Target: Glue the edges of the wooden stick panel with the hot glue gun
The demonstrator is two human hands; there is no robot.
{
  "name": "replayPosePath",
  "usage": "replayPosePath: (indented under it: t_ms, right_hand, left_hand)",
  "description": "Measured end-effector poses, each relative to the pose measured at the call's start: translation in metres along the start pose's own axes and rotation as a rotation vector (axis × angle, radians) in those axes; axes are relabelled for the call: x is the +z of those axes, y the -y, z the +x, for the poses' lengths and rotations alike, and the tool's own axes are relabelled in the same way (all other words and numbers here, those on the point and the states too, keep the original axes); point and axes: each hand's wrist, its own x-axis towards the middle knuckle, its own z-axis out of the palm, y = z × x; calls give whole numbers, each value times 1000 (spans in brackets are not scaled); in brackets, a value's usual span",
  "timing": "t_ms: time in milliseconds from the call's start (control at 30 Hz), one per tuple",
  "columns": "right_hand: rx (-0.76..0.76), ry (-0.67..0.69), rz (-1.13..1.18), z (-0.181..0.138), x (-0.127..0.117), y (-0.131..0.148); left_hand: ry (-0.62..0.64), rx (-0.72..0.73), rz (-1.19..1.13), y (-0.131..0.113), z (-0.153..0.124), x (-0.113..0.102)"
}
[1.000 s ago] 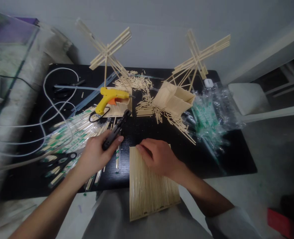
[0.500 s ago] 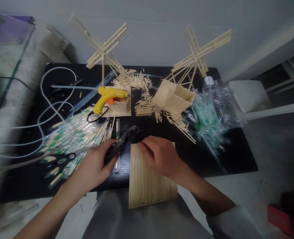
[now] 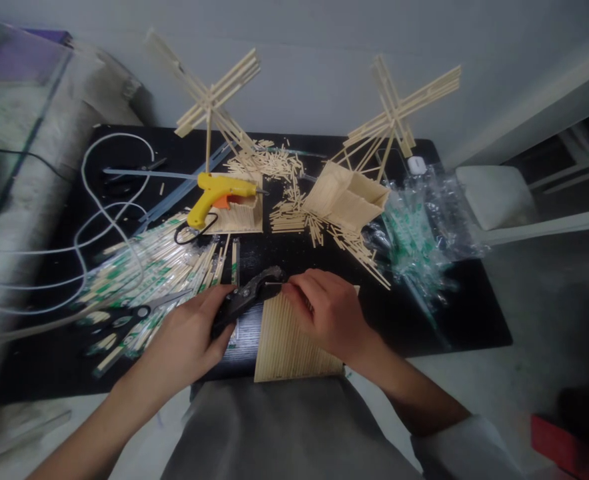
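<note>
Panel [image 3: 284, 350] of glued sticks lies at the worktop's [image 3: 454, 320] near edge, under the right hand [image 3: 324, 313], which is curled and pinching its far edge. Light, stiff along the sticks, probably brittle across them: hold it flat near that edge. Left hand [image 3: 189, 340] is closed round black cutters [image 3: 249, 297]. A second ago their nose pointed away; now it meets the panel's far corner.

You're working in dim, flat indoor light with soft shadows. The black worktop [image 3: 294, 253] shows little glare. Your view bends and smears toward the edges, worst past the worktop's left side.
</note>
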Motion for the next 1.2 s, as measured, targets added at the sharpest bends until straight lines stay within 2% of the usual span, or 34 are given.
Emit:
replayPosePath:
  t_ms: [333,667,967,1200]
  right_hand:
    - [-25,-27,11,1,0,1]
    - [-25,-26,-5,1,-1,-1]
    - [-54,-65,26,2,-1,1]
    - [-18,-33,66,3,-2,1]
  left_hand:
    - [11,-12,54,-3,0,3]
    - [-85,-20,231,-8,1,8]
    - [-97,-50,297,-9,2,11]
    - [-154,-48,380,-10,3,15]
